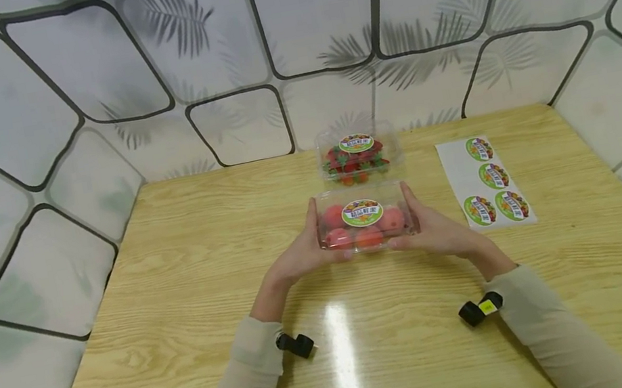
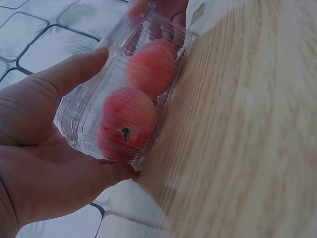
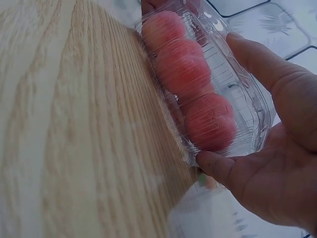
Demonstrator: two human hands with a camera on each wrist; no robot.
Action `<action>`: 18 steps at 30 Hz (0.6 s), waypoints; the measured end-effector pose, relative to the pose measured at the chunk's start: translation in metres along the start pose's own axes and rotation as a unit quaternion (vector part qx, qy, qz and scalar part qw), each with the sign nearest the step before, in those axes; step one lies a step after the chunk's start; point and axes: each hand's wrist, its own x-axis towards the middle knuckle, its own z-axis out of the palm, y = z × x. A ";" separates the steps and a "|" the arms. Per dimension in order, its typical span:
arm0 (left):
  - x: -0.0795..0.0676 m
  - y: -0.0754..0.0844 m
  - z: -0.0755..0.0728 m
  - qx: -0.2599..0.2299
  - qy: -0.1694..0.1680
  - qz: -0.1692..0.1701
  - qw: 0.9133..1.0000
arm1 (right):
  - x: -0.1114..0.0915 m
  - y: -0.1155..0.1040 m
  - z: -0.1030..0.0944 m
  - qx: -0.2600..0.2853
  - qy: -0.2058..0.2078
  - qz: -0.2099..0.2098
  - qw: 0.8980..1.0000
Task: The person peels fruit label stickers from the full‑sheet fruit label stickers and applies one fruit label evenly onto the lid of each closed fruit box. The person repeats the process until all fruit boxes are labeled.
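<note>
Between both hands is a clear plastic clamshell box (image 1: 390,189) with several round, pinkish-red fruits (image 1: 369,236) inside. A green-edged oval sticker (image 1: 362,212) lies on its lid. My left hand (image 1: 303,250) grips the left end, thumb along the near side and fingers around the end. The right hand (image 1: 443,231) holds the opposite end in the same way. Up close in the left wrist view, one fruit (image 2: 130,111) shows a small dark green stem. From the right wrist, the fruits (image 3: 182,67) sit against the ribbed plastic. Whether the box's base touches the table cannot be told.
Behind the box stands another clear box (image 1: 394,151) of strawberries (image 1: 352,163), with a similar sticker (image 1: 356,143). To the right, a white sheet (image 1: 459,176) bears several round stickers (image 1: 494,176). The wooden table (image 1: 201,240) meets a patterned backdrop (image 1: 238,127) at its far edge.
</note>
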 end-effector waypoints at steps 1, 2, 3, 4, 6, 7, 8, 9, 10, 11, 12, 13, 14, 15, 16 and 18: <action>-0.001 0.000 -0.001 0.002 0.000 -0.001 1.000 | 0.000 -0.001 0.001 0.000 0.001 0.002 1.000; -0.001 0.000 -0.001 0.003 0.001 -0.002 1.000 | 0.001 -0.001 0.002 0.000 0.003 0.003 1.000; -0.002 0.000 -0.002 0.005 0.002 -0.004 1.000 | 0.001 -0.002 0.003 0.002 0.004 0.004 1.000; -0.002 0.000 -0.003 0.007 0.004 -0.006 1.000 | 0.002 -0.002 0.003 0.004 0.006 0.005 1.000; -0.003 0.001 -0.004 0.013 0.008 -0.011 1.000 | 0.003 -0.004 0.005 0.009 0.012 0.010 1.000; -0.004 0.001 -0.005 0.016 0.011 -0.013 1.000 | 0.004 -0.005 0.006 0.011 0.014 0.010 1.000; -0.004 0.000 -0.007 0.018 0.013 -0.015 1.000 | 0.005 -0.006 0.007 0.014 0.016 0.010 1.000; -0.005 0.000 -0.008 0.020 0.015 -0.015 1.000 | 0.006 -0.006 0.008 0.015 0.021 0.012 1.000; -0.005 0.000 -0.009 0.020 0.017 -0.015 1.000 | 0.008 -0.007 0.009 0.018 0.026 0.015 0.999; -0.005 -0.001 -0.010 0.018 0.018 -0.015 1.000 | 0.009 -0.008 0.009 0.020 0.031 0.018 0.999; -0.005 -0.001 -0.011 0.018 0.018 -0.014 1.000 | 0.010 -0.008 0.010 0.023 0.034 0.021 0.999; -0.005 -0.001 -0.011 0.016 0.017 -0.013 1.000 | 0.011 -0.008 0.011 0.023 0.036 0.021 0.999; -0.005 -0.001 -0.012 0.015 0.017 -0.013 1.000 | 0.012 -0.009 0.011 0.023 0.039 0.023 0.999; -0.006 0.000 -0.013 0.014 0.016 -0.013 1.000 | 0.012 -0.009 0.012 0.021 0.042 0.025 0.999; -0.006 0.000 -0.014 0.012 0.015 -0.014 1.000 | 0.013 -0.009 0.012 0.020 0.043 0.026 0.999; -0.008 0.001 -0.015 0.015 0.014 -0.015 1.000 | 0.014 -0.010 0.013 0.015 0.046 0.026 0.998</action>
